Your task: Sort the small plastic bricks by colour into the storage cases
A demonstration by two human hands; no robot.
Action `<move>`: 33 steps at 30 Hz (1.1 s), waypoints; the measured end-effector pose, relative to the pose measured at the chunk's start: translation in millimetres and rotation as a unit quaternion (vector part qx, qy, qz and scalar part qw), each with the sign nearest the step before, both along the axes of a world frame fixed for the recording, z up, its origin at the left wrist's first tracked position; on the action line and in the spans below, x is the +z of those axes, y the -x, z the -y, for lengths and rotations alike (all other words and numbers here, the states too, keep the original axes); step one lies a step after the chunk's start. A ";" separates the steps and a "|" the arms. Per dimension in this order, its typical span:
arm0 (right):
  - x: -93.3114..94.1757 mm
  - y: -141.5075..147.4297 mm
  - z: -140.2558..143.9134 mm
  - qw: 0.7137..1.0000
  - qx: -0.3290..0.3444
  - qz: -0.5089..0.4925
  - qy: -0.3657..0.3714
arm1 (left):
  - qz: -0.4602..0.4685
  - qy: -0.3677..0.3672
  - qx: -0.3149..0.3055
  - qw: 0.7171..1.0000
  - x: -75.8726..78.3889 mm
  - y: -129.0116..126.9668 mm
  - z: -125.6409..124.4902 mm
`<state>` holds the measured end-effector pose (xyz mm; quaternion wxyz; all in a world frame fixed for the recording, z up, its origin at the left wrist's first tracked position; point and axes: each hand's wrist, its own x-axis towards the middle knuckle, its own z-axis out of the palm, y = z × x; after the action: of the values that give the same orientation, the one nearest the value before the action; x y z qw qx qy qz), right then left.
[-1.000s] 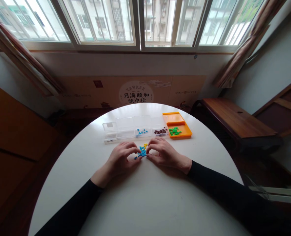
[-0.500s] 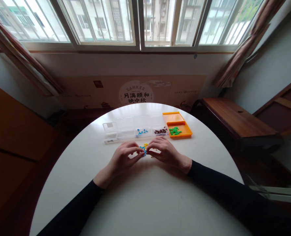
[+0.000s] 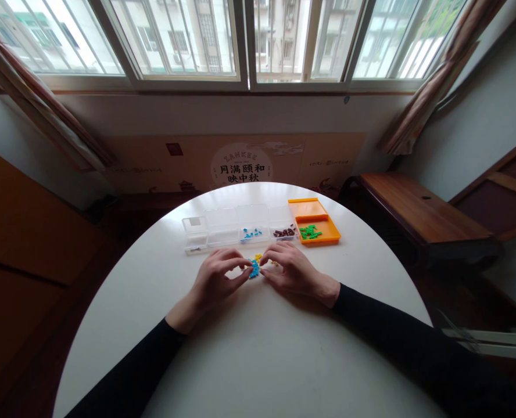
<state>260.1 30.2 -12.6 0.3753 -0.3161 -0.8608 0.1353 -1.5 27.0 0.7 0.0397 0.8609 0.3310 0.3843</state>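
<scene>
On the white bench (image 3: pixel 258 348), the left hand (image 3: pixel 217 278) and right hand (image 3: pixel 290 268) pinch narrowly at a small pile of blue and yellow beads (image 3: pixel 254 267) between them, seemingly sorting colours; next, separating one piece cleanly calls for a fine grip.

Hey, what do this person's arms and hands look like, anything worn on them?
Both arms wear long, plain black sleeves that end at the wrists. The left hand and right hand are bare: no gloves, and no rings or watch that I can make out.
</scene>
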 end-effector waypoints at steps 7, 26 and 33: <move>0.5 -0.7 2.9 0.999 0.021 0.033 -0.018 | -0.033 -0.048 0.048 0.997 8.9 2.7 -11.6; 1.8 -13.4 -2.8 0.996 0.036 0.068 -0.038 | -0.141 0.029 0.121 0.982 32.4 -22.8 -100.8; 1.9 -13.4 -3.8 0.997 0.025 0.062 -0.025 | -0.149 0.042 0.125 0.980 34.1 -21.4 -100.2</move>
<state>273.5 34.0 -10.7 0.3256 -0.2927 -0.8931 0.1037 19.9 127.1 34.7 -0.0223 0.8581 0.4538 0.2392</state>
